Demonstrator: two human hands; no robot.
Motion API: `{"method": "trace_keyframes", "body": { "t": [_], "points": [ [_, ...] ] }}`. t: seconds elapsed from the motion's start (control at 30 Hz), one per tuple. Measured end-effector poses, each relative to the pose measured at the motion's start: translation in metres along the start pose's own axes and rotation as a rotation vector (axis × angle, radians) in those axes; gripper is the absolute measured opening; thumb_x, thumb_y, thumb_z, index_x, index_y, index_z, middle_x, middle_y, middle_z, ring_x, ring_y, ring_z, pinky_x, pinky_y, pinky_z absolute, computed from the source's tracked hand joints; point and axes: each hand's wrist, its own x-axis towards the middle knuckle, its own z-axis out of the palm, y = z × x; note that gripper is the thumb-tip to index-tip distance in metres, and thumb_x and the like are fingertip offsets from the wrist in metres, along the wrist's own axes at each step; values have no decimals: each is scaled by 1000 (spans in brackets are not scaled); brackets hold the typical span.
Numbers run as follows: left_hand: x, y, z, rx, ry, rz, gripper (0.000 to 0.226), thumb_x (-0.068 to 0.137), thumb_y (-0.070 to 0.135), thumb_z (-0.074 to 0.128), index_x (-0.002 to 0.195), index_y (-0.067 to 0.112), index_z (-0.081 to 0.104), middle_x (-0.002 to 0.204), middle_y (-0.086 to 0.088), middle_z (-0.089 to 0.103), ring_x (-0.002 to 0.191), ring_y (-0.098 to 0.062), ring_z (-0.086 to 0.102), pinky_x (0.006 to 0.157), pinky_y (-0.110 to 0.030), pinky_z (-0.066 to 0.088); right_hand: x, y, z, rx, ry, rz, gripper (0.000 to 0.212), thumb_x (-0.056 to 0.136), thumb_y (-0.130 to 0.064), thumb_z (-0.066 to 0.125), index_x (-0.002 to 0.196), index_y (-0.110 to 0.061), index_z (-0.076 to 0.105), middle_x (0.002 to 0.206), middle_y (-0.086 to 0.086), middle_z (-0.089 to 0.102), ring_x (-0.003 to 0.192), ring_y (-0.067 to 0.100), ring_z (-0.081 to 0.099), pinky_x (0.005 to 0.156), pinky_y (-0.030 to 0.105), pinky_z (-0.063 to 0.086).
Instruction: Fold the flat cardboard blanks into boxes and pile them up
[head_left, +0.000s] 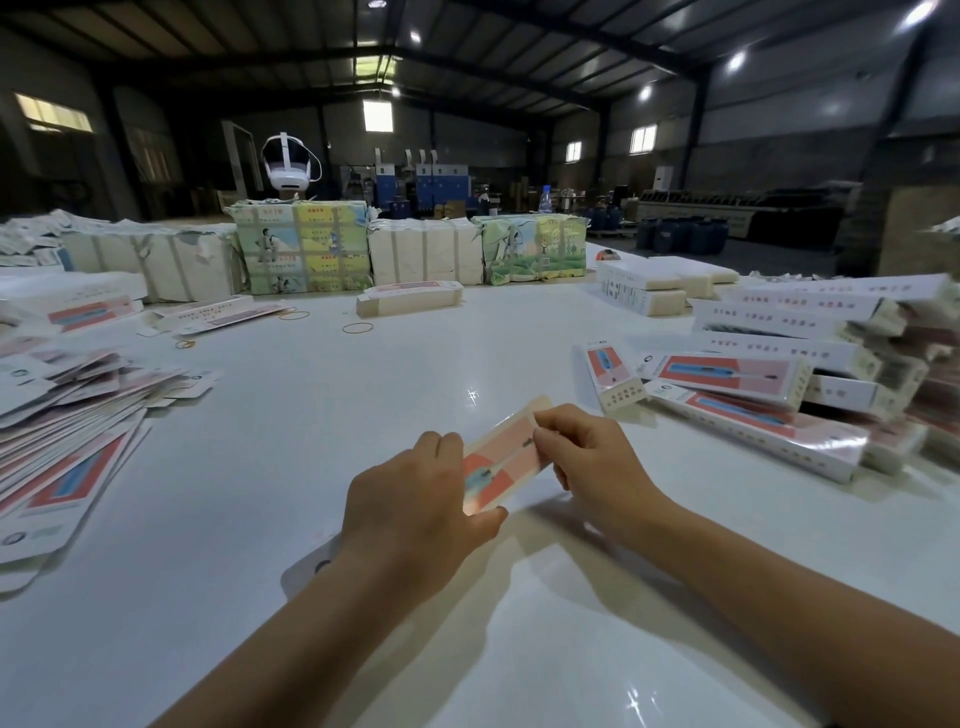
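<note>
Cardboard blank (501, 457) held just above the white surface (363, 415), near centre, tilted. My left hand (415, 512) grips its near end, fingers curled round it; right hand (592, 457) pinches its far edge. Folded boxes (779, 384) piled right, flat blanks (67, 431) fanned left.

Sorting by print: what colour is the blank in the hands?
Salmon red with a blue strip; head view, blank.
</note>
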Motion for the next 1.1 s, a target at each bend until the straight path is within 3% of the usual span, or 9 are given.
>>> {"method": "trace_keyframes", "body": {
  "t": [0.1, 0.23, 0.33, 0.47, 0.57, 0.63, 0.8, 0.93, 1.1],
  "points": [
    [0, -4, -1, -61, -7, -28, 70, 74, 79, 41, 124, 30, 38, 109, 16, 52, 75, -7, 46, 58, -15, 32, 1, -3, -2, -215, 55, -84, 18, 91, -17, 59, 100, -32, 62, 106, -5, 50, 77, -6, 52, 73, 13, 41],
    [1, -6, -3, -178, -5, -44, 67, 73, 77, 46, 121, 30, 43, 108, 16, 54, 74, -7, 49, 55, -14, 34, 6, -1, -8, 35, 173, 189, 96, 74, -24, 78, 147, -37, 16, 135, -10, 32, 106, 12, 49, 86, 31, 45],
    [0, -2, -1, -196, -17, -2, 71, 73, 78, 45, 125, 30, 41, 112, 16, 53, 77, -6, 50, 57, -13, 35, 8, -1, -9, 804, -80, 435, 66, 68, -5, 69, 128, -13, 44, 109, 10, 64, 97, 27, 65, 83, 41, 56],
    [0, -3, 0, -289, -32, 6, 68, 74, 76, 46, 123, 30, 41, 109, 17, 52, 78, -8, 55, 60, -11, 43, 4, -2, -4, 537, -23, 198, 14, 85, 0, 59, 97, -6, 62, 87, 14, 70, 80, 26, 71, 70, 29, 58],
    [2, -3, 2, -327, -29, -21, 65, 73, 76, 47, 119, 30, 43, 101, 18, 49, 78, -8, 55, 65, -15, 47, -5, 2, 4, -276, 33, -135, 26, 99, -20, 45, 121, -17, 60, 99, 3, 67, 90, 21, 65, 72, 23, 56],
    [2, -3, 3, -291, -12, -29, 68, 72, 76, 46, 122, 30, 42, 106, 18, 51, 78, -8, 53, 64, -14, 41, -8, 5, 8, -437, 48, -205, 33, 100, -28, 42, 130, -20, 54, 101, -4, 63, 93, 16, 63, 73, 20, 54],
    [1, -10, 0, -227, 53, -7, 69, 73, 75, 47, 125, 31, 40, 115, 14, 54, 82, -9, 54, 67, -16, 47, 0, -11, 0, 397, -44, 76, 29, 88, -34, 54, 78, -19, 76, 81, 2, 73, 82, 17, 70, 69, 21, 55],
    [0, -9, -1, -215, 85, 26, 70, 74, 74, 47, 127, 30, 39, 117, 13, 54, 91, -10, 59, 75, -20, 50, 2, -10, -3, 436, -55, 81, 28, 94, -7, 51, 88, -20, 75, 90, 4, 75, 84, 18, 71, 69, 24, 56],
    [-1, -9, -4, -203, 99, 45, 72, 72, 76, 43, 127, 30, 39, 120, 13, 55, 91, -10, 61, 72, -18, 49, 0, -11, -6, 455, -57, 38, 35, 95, -10, 49, 84, -26, 78, 89, 6, 75, 86, 20, 71, 69, 25, 57]
  ]
}}
